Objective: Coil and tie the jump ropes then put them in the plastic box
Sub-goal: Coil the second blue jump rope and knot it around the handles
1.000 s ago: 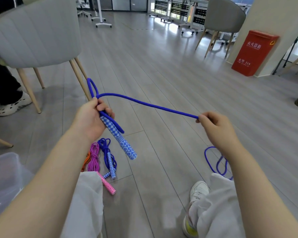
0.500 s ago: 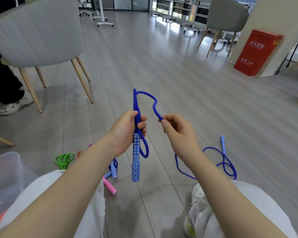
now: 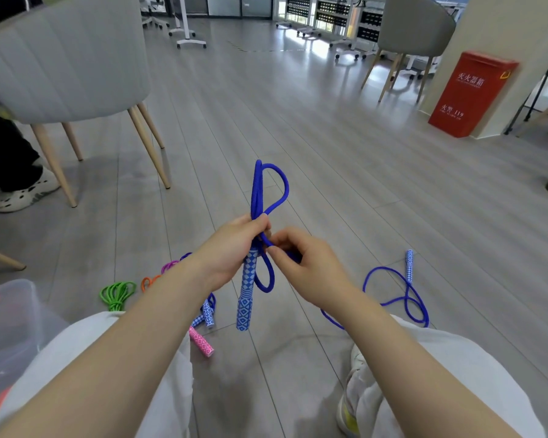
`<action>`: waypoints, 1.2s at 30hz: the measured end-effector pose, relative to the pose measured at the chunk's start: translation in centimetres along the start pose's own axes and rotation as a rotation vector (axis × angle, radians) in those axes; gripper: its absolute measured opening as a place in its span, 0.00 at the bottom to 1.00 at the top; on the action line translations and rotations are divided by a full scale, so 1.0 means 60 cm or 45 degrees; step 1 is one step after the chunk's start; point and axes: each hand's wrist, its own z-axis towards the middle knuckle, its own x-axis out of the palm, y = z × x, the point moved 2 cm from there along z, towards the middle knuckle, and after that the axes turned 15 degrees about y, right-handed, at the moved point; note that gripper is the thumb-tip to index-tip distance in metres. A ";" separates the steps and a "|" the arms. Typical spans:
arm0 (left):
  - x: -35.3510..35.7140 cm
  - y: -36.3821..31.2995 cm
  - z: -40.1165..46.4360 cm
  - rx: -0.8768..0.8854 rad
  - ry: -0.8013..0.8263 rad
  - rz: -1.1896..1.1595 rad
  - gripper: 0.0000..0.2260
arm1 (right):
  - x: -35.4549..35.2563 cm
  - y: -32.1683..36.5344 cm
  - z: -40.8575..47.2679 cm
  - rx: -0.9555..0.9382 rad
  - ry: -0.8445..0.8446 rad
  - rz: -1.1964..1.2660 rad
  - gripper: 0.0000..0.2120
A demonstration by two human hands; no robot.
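Your left hand [image 3: 234,248] grips handle [image 3: 246,292] and loops together; beside it, your right hand [image 3: 301,267] pinches rope [image 3: 268,197] to feed another coil.

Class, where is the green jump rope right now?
Head view, lower left: the green jump rope lies coiled on the floor, between the plastic box and the orange rope.

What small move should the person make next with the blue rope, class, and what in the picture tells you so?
Probably another fold of cord laid up against the handle. The left hand grips the patterned handle with only a few loops of the blue rope gathered, the right hand pinches the cord beside it, and much slack with the other handle lies on the floor.
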 end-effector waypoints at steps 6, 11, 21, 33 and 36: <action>-0.004 -0.013 -0.006 0.027 0.010 -0.375 0.11 | -0.020 -0.014 0.000 0.097 0.028 -0.071 0.08; -0.030 -0.038 -0.013 0.144 -0.091 -0.684 0.11 | -0.069 -0.041 -0.012 0.288 0.002 -0.152 0.15; -0.124 -0.056 -0.025 0.349 -0.396 -0.907 0.12 | -0.156 -0.065 -0.054 0.428 -0.087 -0.047 0.12; -0.049 -0.041 -0.022 0.098 -0.107 -0.305 0.09 | -0.122 -0.024 -0.034 0.228 -0.232 0.163 0.07; -0.024 -0.033 -0.026 -0.036 0.034 -0.135 0.08 | -0.106 -0.022 -0.025 0.201 -0.209 0.150 0.06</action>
